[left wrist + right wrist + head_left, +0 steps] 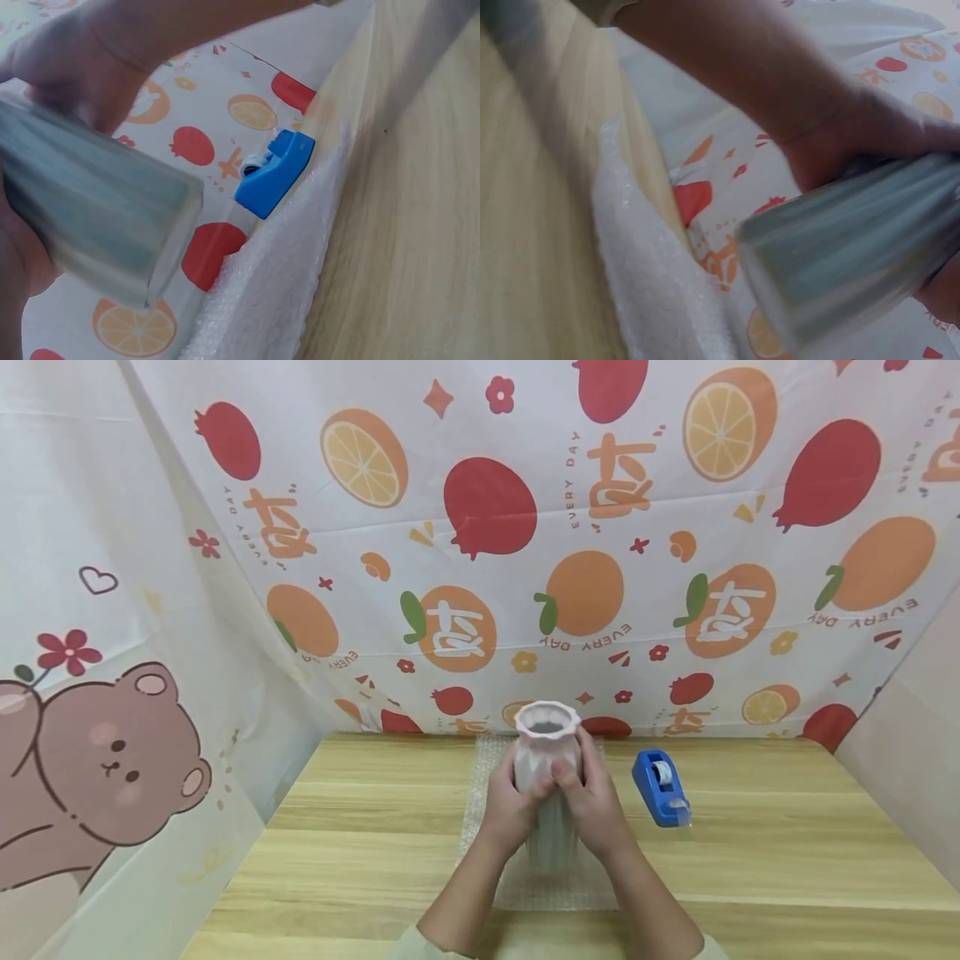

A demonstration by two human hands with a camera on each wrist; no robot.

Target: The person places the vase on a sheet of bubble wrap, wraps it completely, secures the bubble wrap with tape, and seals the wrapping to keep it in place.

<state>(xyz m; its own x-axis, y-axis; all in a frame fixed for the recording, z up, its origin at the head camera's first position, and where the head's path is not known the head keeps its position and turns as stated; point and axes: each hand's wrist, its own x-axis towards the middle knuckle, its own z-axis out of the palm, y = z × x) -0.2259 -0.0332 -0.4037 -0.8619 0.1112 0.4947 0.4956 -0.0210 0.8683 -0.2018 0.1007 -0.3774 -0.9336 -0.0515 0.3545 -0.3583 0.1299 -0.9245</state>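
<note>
A vase (551, 835) with a pale pink scalloped rim and a grey-green ribbed lower body is held up between both hands. My left hand (510, 806) grips its left side and my right hand (592, 797) its right, with the thumbs meeting across the front. In the left wrist view the lower part of the vase (97, 202) is tilted and clear of the table. The right wrist view shows the same base (847, 247), blurred. Beneath it a sheet of bubble wrap (525, 893) lies flat on the table. The fingers behind the vase are hidden.
To the right of the bubble wrap stands a blue tape dispenser (662, 787) with a roll of clear tape. The wooden table (360, 852) ends at a fruit-printed cloth (480, 610) behind. A bear-printed cloth (120, 760) hangs at the left.
</note>
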